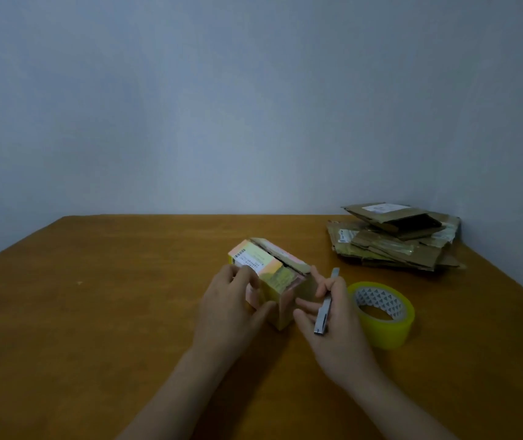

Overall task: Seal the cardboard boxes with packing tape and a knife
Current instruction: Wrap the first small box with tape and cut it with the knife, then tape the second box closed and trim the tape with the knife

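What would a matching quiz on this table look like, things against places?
1. small colourful cardboard box
2. slim grey metal knife
3. yellowish packing tape roll
4. pile of flattened brown cardboard boxes

A. far right on the wooden table
B. in the right hand
C. gripped by the left hand
D. lying flat beside the right hand

Pairs: 1-C, 2-B, 3-D, 4-A.

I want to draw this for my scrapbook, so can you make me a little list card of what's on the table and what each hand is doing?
left hand: grips the small cardboard box
right hand: holds the utility knife, beside the box
box: stands on the wooden table, top flaps not fully shut
packing tape roll: lies flat, right of the right hand
back right corner: pile of flattened cardboard boxes
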